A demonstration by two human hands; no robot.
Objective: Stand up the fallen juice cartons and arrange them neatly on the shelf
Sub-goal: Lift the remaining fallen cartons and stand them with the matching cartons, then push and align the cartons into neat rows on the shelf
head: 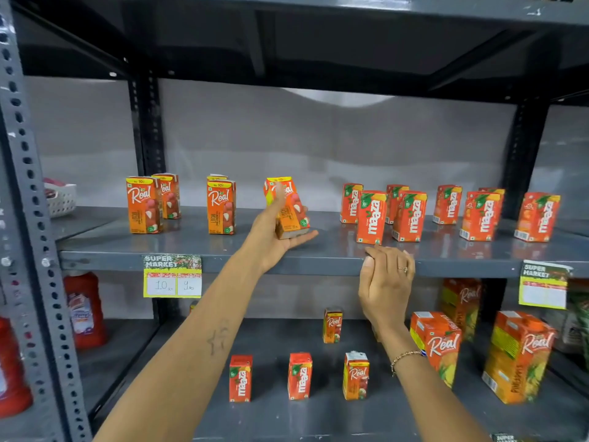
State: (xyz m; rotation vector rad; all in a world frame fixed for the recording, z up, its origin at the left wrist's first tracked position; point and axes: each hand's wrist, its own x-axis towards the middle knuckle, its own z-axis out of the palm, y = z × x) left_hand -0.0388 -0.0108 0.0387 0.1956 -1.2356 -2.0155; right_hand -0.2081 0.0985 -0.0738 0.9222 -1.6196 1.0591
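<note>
The left hand (271, 231) holds a tilted Real litchi carton (288, 207) just above the shelf (318, 253), between upright Real cartons (221, 207) left and Maaza cartons (409, 215) right. The right hand (385, 282), fingers loosely curled and seemingly empty, hovers near the shelf's front edge.

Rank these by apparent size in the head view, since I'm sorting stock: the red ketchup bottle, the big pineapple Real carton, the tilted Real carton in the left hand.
1. Big orange pineapple Real carton, lower shelf right.
2. Red ketchup bottle; the upright partly hides it, so the order with 1 is unsure.
3. Tilted small orange Real carton in the left hand, farther back.
</note>
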